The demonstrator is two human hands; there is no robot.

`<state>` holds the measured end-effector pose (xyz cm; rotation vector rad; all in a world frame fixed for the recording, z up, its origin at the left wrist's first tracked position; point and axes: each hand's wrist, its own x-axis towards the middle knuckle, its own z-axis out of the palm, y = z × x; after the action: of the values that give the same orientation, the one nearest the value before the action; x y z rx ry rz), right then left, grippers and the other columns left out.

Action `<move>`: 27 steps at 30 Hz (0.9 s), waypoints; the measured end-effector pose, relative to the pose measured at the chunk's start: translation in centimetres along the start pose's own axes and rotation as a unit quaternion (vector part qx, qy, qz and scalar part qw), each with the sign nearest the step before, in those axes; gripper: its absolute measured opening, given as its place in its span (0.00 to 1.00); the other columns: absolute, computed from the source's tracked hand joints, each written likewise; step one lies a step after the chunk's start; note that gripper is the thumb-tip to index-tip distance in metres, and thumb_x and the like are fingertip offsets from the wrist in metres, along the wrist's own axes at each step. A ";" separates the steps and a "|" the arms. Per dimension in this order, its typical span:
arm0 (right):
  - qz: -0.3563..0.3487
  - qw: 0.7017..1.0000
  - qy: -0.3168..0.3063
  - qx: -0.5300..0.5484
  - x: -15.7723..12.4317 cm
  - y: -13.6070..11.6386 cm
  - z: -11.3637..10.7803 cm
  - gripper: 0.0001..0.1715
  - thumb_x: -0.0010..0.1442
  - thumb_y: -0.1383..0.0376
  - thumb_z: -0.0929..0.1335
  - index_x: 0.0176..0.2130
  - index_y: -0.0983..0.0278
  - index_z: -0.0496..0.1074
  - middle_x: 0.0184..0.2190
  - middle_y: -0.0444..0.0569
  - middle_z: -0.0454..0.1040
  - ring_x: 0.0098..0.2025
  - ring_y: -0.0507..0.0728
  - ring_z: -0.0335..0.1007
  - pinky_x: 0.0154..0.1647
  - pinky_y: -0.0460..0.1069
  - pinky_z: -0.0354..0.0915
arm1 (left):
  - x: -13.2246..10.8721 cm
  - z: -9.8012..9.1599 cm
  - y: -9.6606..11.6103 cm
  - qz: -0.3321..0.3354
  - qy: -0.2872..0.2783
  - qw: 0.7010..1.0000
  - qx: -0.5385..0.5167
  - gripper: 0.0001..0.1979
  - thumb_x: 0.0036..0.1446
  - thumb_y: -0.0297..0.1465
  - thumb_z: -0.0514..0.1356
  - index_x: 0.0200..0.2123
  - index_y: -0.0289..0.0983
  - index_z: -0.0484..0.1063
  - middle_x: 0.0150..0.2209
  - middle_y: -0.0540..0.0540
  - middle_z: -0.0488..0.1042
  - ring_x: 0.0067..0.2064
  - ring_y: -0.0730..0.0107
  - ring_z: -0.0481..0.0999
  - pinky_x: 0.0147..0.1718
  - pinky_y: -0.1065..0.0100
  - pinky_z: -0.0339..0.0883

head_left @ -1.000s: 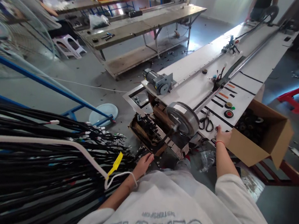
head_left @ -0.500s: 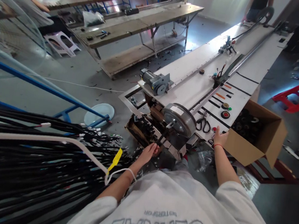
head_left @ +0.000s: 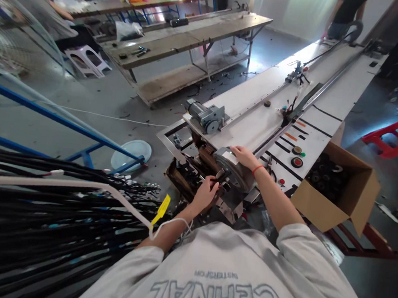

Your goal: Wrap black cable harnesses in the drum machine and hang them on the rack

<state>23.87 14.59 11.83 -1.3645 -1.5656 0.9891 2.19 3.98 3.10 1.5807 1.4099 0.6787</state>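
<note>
At the near end of the long white table (head_left: 242, 125) is a large grey wheel (head_left: 226, 157). My right hand (head_left: 245, 156) lies over the top of this wheel, its fingers stretched across the rim. Beside the wheel's hub, my left hand (head_left: 207, 192) is closed on something dark and small that I cannot make out. A grey motor (head_left: 204, 115) sits on the table's left edge. Scissors (head_left: 271, 168), partly hidden by my right arm, lie right of the wheel, near tape rolls (head_left: 296, 162) and black strips (head_left: 282, 147).
An open cardboard box (head_left: 356, 194) holding dark rolls stands right of the table. Black cables (head_left: 51, 228) and a blue frame (head_left: 43, 109) fill the left. A white hanger (head_left: 119, 195) with a yellow tag is near my left arm. A person (head_left: 347, 13) stands at the far end.
My right hand has left the table's right edge and moved left onto the wheel. My left hand has risen slightly towards the wheel's hub.
</note>
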 end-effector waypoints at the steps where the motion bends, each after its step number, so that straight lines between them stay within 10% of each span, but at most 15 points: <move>1: -0.005 1.000 -0.004 0.000 -0.8 0.3 0.0 0.35 0.63 0.44 0.58 0.29 0.69 0.75 0.23 0.41 0.72 0.30 0.51 0.63 0.32 0.42 0.64 | -0.4 0.0 0.1 0.004 0.012 1.000 0.019 0.18 0.63 0.37 0.54 0.53 0.35 0.60 0.39 0.41 0.79 0.43 0.58 0.79 0.45 0.60 0.68; 8: 0.125 0.989 -0.046 0.070 -8.7 6.2 -2.4 0.39 0.51 0.31 0.60 0.18 0.61 0.64 0.16 0.43 0.62 0.22 0.54 0.57 0.24 0.48 0.58 | -0.5 -0.1 1.7 0.049 -0.047 0.985 0.161 0.24 0.65 0.36 0.52 0.62 0.38 0.58 0.46 0.41 0.77 0.44 0.56 0.78 0.44 0.62 0.66; 16: 0.243 0.964 0.017 -0.108 -5.6 5.7 -2.7 0.27 0.64 0.47 0.59 0.29 0.64 0.70 0.27 0.51 0.71 0.35 0.60 0.69 0.38 0.53 0.66 | 3.4 -1.0 4.3 0.003 -0.151 0.963 0.223 0.17 0.61 0.46 0.57 0.38 0.37 0.74 0.16 0.50 0.71 0.28 0.58 0.77 0.31 0.68 0.61; 21: 0.337 0.865 0.139 -0.344 -10.0 8.4 -3.7 0.23 0.52 0.68 0.69 0.49 0.70 0.67 0.49 0.65 0.69 0.50 0.67 0.69 0.49 0.58 0.64 | 6.1 -4.4 3.6 0.005 -0.017 0.960 0.280 0.19 0.60 0.48 0.57 0.36 0.38 0.75 0.20 0.48 0.73 0.31 0.57 0.78 0.32 0.68 0.62; 27: 0.290 0.952 0.066 -0.069 -15.1 7.3 -5.2 0.13 0.50 0.63 0.71 0.36 0.65 0.69 0.33 0.52 0.74 0.40 0.63 0.72 0.44 0.55 0.67 | 7.7 -6.3 2.8 0.026 -0.050 0.971 0.232 0.21 0.60 0.48 0.57 0.44 0.37 0.72 0.19 0.51 0.73 0.29 0.60 0.78 0.31 0.68 0.65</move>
<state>32.50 0.63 5.72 -2.0110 -1.1659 1.1100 -0.27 13.09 7.24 1.9879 1.5287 0.3000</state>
